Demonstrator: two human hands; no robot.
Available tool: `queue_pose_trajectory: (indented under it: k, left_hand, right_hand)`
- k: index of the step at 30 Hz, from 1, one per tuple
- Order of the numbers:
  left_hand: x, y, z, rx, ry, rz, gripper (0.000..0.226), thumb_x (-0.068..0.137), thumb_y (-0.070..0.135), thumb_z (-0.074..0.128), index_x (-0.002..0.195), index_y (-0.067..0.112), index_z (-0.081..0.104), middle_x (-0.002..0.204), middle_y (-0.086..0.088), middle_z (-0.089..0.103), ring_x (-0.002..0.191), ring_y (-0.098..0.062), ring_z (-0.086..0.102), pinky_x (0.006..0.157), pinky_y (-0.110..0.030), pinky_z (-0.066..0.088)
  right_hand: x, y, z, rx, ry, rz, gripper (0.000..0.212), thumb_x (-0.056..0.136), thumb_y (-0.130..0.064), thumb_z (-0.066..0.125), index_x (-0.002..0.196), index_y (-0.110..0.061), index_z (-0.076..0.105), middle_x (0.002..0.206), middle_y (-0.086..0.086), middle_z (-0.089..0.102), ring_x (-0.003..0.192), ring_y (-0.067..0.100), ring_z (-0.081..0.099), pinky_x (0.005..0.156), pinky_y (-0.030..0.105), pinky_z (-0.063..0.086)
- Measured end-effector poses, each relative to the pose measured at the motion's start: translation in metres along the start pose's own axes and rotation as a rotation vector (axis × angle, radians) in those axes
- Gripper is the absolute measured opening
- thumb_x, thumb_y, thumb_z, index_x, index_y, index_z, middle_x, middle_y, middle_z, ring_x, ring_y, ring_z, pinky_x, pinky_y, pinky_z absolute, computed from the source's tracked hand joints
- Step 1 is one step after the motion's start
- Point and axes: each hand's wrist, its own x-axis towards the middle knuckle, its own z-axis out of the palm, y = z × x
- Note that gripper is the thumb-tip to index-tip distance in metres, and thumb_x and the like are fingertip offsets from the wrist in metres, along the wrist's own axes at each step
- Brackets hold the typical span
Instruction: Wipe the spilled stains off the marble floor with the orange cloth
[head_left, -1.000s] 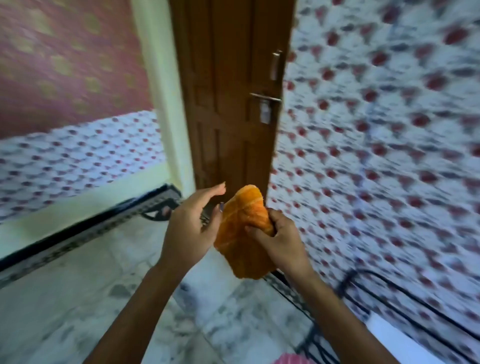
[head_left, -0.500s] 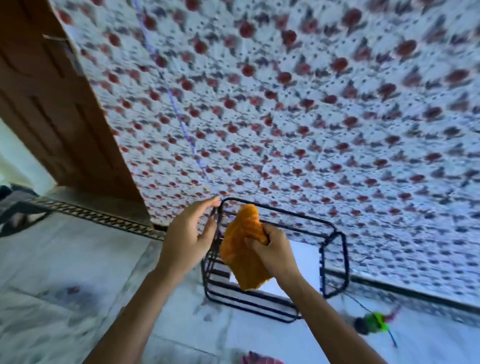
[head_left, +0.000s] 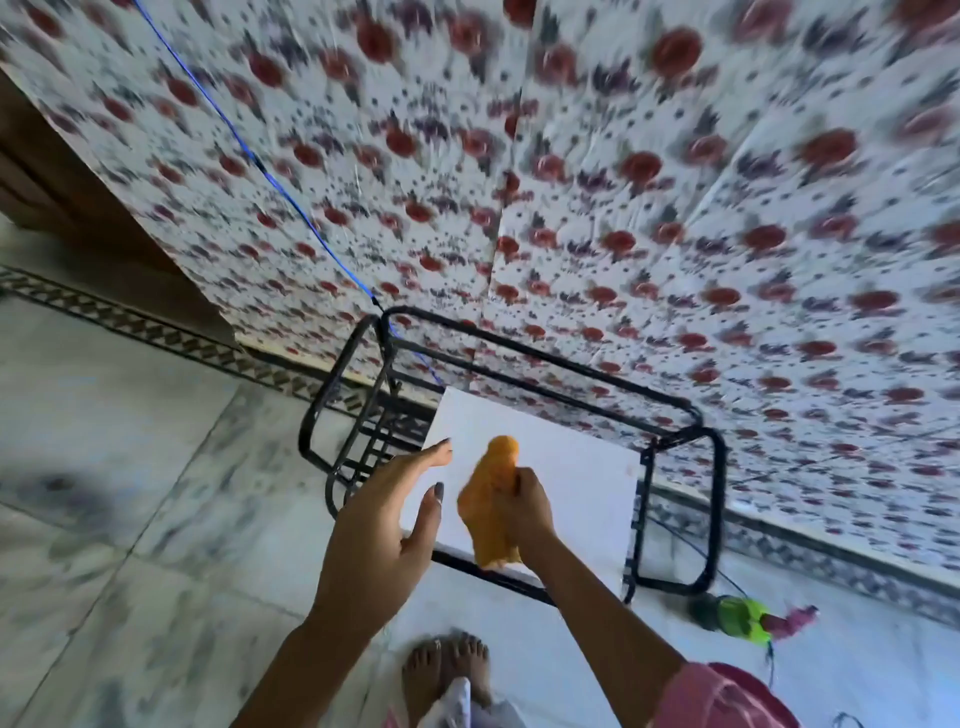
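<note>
The orange cloth (head_left: 488, 499) hangs bunched in my right hand (head_left: 527, 506), which is closed around its middle, above a white board. My left hand (head_left: 387, 525) is open beside it, fingers spread, a small gap from the cloth. The marble floor (head_left: 130, 467) lies to the left and below, white with grey veins; a dark smudge (head_left: 52, 483) shows on it at the far left, blurred.
A black metal wire rack (head_left: 675, 415) stands against the flowered wall (head_left: 623, 182), holding a white board (head_left: 571, 478). A blue cord (head_left: 270, 176) runs down to the rack. A green and pink object (head_left: 737, 618) lies on the floor to the right. My bare feet (head_left: 447, 665) are below.
The view has swung right and down from the door to the rack and floor. My left hand has opened wider and drawn slightly away from the cloth.
</note>
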Motion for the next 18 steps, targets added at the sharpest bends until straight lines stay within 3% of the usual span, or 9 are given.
queue_pose_trajectory:
  k: [2,5,8,11,13,18]
  left_hand:
    - [0.003,-0.024,0.015,0.014,-0.011,-0.041,0.038,0.089,0.029,0.041,0.123,0.021,0.057,0.117,0.014,0.062,0.103,0.008,0.055,0.080,-0.004,0.041]
    - [0.005,-0.056,0.035,0.011,-0.020,-0.106,0.040,0.088,0.030,0.041,0.123,0.021,0.058,0.120,0.018,0.059,0.112,0.008,0.051,0.087,-0.005,0.039]
    - [0.003,-0.076,0.047,0.024,-0.024,-0.167,0.040,0.088,0.035,0.040,0.122,0.025,0.058,0.121,0.023,0.056,0.113,0.011,0.049,0.087,-0.006,0.040]
    - [-0.005,-0.090,0.053,0.028,-0.057,-0.222,0.041,0.089,0.040,0.038,0.123,0.028,0.057,0.121,0.019,0.059,0.114,0.008,0.050,0.093,-0.006,0.036]
    - [-0.008,-0.093,0.051,0.046,-0.065,-0.259,0.042,0.089,0.041,0.037,0.124,0.028,0.056,0.122,0.016,0.060,0.114,0.006,0.050,0.093,-0.004,0.035]
    - [-0.005,-0.079,0.027,0.085,0.037,-0.252,0.038,0.089,0.036,0.038,0.124,0.031,0.053,0.120,0.022,0.056,0.111,0.012,0.049,0.089,-0.002,0.035]
  right_hand:
    - [0.036,0.007,0.016,0.083,-0.032,-0.029,0.020,0.092,-0.012,0.044,0.111,-0.011,0.051,0.101,0.009,0.059,0.098,0.031,0.057,0.089,0.044,0.049]
    - [0.091,0.035,0.031,0.264,-0.067,0.062,0.020,0.092,-0.001,0.045,0.108,-0.011,0.051,0.100,0.009,0.058,0.094,0.031,0.056,0.087,0.050,0.049]
    - [0.143,0.078,0.036,0.244,-0.027,0.149,0.039,0.089,0.004,0.042,0.119,-0.020,0.047,0.106,0.014,0.058,0.090,0.030,0.055,0.087,0.054,0.049]
    - [0.154,0.087,0.037,0.085,0.043,0.113,0.056,0.088,0.004,0.038,0.134,-0.028,0.037,0.107,0.012,0.059,0.097,0.035,0.057,0.087,0.057,0.049]
    - [0.145,0.079,0.036,-0.064,0.066,0.066,0.057,0.091,0.001,0.036,0.141,-0.025,0.030,0.120,0.014,0.057,0.106,0.035,0.055,0.089,0.051,0.049]
    - [0.123,0.051,0.036,-0.370,0.173,-0.075,0.066,0.088,-0.003,0.047,0.147,-0.019,0.020,0.144,0.015,0.032,0.127,0.039,0.036,0.100,0.049,0.036]
